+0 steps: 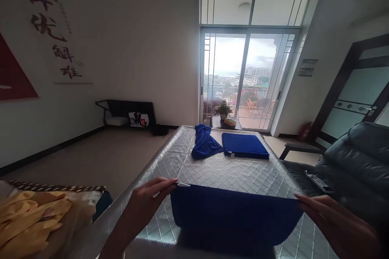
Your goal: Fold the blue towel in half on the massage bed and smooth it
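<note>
A blue cloth (234, 214) is stretched flat between my hands just above a silver quilted table (231, 172). My left hand (152, 198) pinches the cloth's top left corner, where a small white tag shows. On the other side, my right hand (331, 218) grips the top right corner with fingers closed on the edge. Farther back on the table lie a crumpled blue cloth (205, 142) and a neatly folded blue cloth (244, 145).
A dark leather sofa (358, 158) with a remote (319, 182) stands at the right. Yellow fabric (33, 214) lies on a surface at the lower left. Beyond the table's far end are a small potted plant (223, 109) and glass balcony doors (246, 79).
</note>
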